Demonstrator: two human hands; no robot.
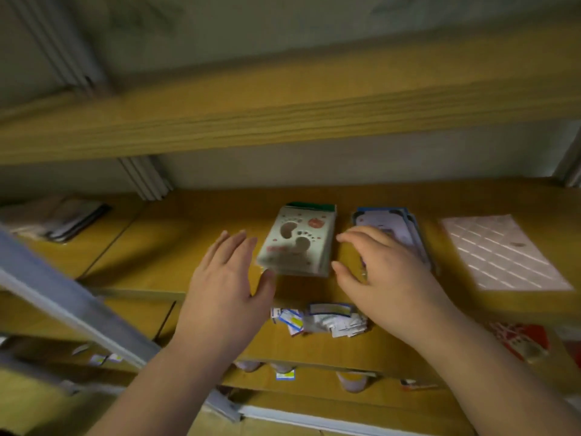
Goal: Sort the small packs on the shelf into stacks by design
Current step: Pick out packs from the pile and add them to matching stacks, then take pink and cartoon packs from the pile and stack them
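Your two hands flank a stack of white packs (pixel 297 240) printed with footprint shapes, which sits on the yellow wooden shelf (pixel 176 247) about midway along it, between front edge and back. Your left hand (pixel 224 278) is flat with the fingers straight and spread; its thumb lies at the stack's near left corner, though blur hides whether it truly touches. Your right hand (pixel 386 272) hovers on the other side, fingers loosely curved and apart, holding nothing; its fingertips reach toward the stack's right edge. That hand covers the near part of a second stack (pixel 397 225), pale purple packs with blue edges, lying just beside the first toward the shelf's right end.

Further right, well apart from both stacks, a pink sheet with a white diamond grid (pixel 503 251) lies flat near the right end. At the far left end, dark flat packets (pixel 59 220) rest close to the back edge.

Stuck to the shelf's front edge below your hands is a cluster of small paper labels (pixel 320 319), blue and white. A grey metal strut (pixel 72 300) slants across the lower left, in front of the shelf's left part. An upper shelf board (pixel 283 102) overhangs above. Something red (pixel 518 341) shows on the level below at the right, too blurred to identify.
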